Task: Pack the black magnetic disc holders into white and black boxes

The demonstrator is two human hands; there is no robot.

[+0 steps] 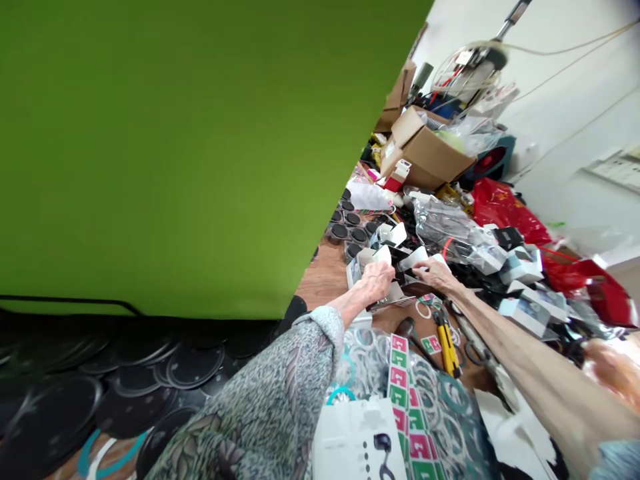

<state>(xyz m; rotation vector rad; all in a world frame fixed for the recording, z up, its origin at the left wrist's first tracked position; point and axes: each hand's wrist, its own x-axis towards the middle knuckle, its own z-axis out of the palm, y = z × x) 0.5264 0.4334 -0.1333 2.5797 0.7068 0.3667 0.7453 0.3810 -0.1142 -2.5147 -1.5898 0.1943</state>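
Note:
My left hand (379,280) is closed at the top edge of a small open white box (354,268), with a raised flap beside its fingers. To the right, my right hand (434,274) has its fingertips bent together at the flap of another open white box (414,257); its fingertips are small and partly hidden. Both boxes stand side by side on the wooden tabletop (324,272). Just behind them is another small box with lifted flaps (397,235). Nearer to me lie a yellow utility knife (449,347) and a strip of red and green labels (400,373).
A large green panel (190,160) blocks the left side. Black round lids (357,235) in plastic stand behind the boxes. Small boxes (525,312) and red bags (505,207) pile up at right. A bag of rings (445,407) and a white printed box (357,440) lie in front.

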